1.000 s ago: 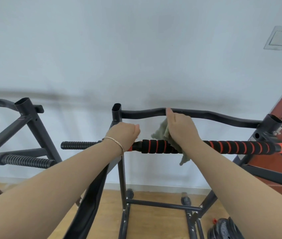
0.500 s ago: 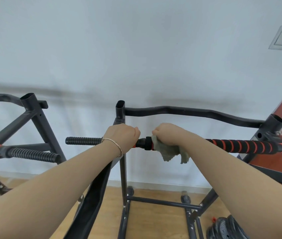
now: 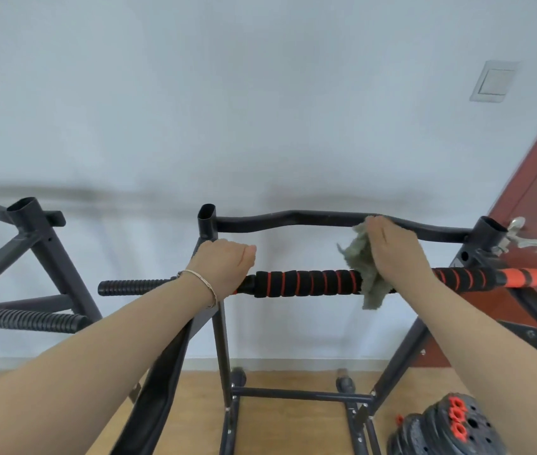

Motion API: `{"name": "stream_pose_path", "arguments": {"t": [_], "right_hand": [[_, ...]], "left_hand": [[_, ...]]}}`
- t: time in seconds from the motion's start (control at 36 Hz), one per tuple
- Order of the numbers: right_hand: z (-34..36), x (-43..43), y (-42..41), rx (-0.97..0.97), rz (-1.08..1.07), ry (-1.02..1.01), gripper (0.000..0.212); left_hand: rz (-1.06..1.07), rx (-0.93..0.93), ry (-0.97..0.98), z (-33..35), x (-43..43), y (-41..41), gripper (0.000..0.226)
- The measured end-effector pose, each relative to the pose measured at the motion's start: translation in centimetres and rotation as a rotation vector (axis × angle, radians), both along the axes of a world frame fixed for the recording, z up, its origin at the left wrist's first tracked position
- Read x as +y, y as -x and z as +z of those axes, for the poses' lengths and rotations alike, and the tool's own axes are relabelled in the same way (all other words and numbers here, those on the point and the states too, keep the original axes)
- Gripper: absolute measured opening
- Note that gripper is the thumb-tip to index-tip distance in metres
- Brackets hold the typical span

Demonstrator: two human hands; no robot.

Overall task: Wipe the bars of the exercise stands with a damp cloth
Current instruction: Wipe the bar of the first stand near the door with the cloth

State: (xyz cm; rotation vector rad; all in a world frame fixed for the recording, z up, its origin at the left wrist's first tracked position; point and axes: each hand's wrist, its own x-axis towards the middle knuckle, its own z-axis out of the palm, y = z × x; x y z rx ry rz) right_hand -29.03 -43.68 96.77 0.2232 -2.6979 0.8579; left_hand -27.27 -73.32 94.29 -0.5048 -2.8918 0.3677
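The stand's curved top bar (image 3: pixel 293 218) is dark painted metal with a dull sheen; the padded bar (image 3: pixel 306 283) wears matt black foam ringed in orange — soft-looking, ridged; the cloth (image 3: pixel 363 264) is grey-green, rough and frayed; the floor (image 3: pixel 286 421) is smooth pale wood; the wall (image 3: pixel 260 110) is matt white.

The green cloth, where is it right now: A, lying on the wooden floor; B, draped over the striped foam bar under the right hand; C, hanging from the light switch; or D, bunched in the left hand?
B: the green cloth hangs over the striped foam bar, pressed there by the right hand.
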Motion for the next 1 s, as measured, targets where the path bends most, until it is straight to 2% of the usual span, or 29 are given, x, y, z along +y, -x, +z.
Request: {"name": "stream_pose_path", "arguments": {"t": [0.03, 0.06, 0.08, 0.14, 0.19, 0.25, 0.31, 0.36, 0.47, 0.53, 0.58, 0.64, 0.67, 0.72, 0.75, 0.78, 0.86, 1.0], "right_hand": [[-0.6, -0.3, -0.4, -0.059, 0.075, -0.234, 0.006], [-1.4, -0.7, -0.9, -0.093, 0.118, -0.495, 0.018], [-2.4, -0.9, -1.2, -0.096, 0.131, -0.651, 0.022], [-3.4, -0.6, -1.6, -0.001, 0.154, -0.772, 0.012], [-4.0, -0.2, -1.5, 0.127, 0.215, -0.872, 0.019], [-3.7, -0.1, -0.9, 0.180, 0.253, -0.943, 0.030], [-2.9, -0.6, -0.1, 0.033, 0.207, -0.931, 0.022], [-2.2, -1.2, 1.1, -0.126, 0.167, -0.876, 0.019], [-1.2, -1.7, 3.3, -0.592, 0.073, -0.465, 0.034], [-0.8, -2.1, 4.0, -0.574, -0.013, -0.284, 0.037], [-0.3, -2.4, 3.6, -0.320, -0.085, -0.090, 0.043], [0.2, -3.1, 1.8, -0.104, 0.064, 0.042, 0.044], [0.4, -3.6, 0.7, -0.087, 0.196, -0.003, 0.038], [-0.2, -4.5, -1.0, -0.103, 0.431, -0.334, 0.032], [-0.9, -4.8, -1.5, -0.079, 0.472, -0.520, 0.033], [-1.5, -5.0, -1.6, -0.062, 0.456, -0.614, 0.036], [-2.5, -5.1, -1.1, -0.021, 0.390, -0.659, 0.049], [-1.3, -5.8, 0.0, -0.175, 0.434, -0.673, 0.046]], "left_hand": [[-0.038, -0.005, -0.016, 0.2, 0.5, 0.3, 0.017], [-0.082, -0.018, -0.038, 0.3, 1.1, 0.5, 0.014], [-0.117, -0.047, -0.051, 0.4, 1.8, 0.6, 0.011], [-0.155, -0.141, -0.001, 0.3, 3.2, 0.6, 0.012], [-0.158, -0.190, 0.105, 0.0, 4.2, 0.2, 0.028], [-0.159, -0.120, 0.180, -0.4, 4.5, 0.0, 0.035], [-0.160, -0.052, 0.238, -0.6, 4.4, 0.0, 0.034], [-0.178, -0.010, 0.289, -0.7, 4.3, 0.0, 0.022], [-0.214, 0.037, 0.315, -0.7, 4.3, -0.3, 0.018], [-0.208, 0.036, 0.308, -0.7, 4.3, -0.5, 0.015], [-0.195, 0.018, 0.302, -0.7, 4.3, -0.6, 0.014], [-0.183, -0.004, 0.295, -0.9, 4.2, -0.2, 0.015], [-0.178, -0.013, 0.288, -1.0, 4.1, 0.1, 0.014], [-0.171, -0.034, 0.287, -1.0, 4.0, 0.6, 0.013], [-0.165, -0.040, 0.291, -1.0, 3.9, 0.7, 0.013], [-0.166, -0.048, 0.290, -0.9, 4.0, 0.8, 0.013], [-0.171, -0.048, 0.289, -0.7, 4.1, 0.8, 0.016], [-0.201, -0.004, 0.312, -0.7, 4.1, 0.6, 0.018]]}}
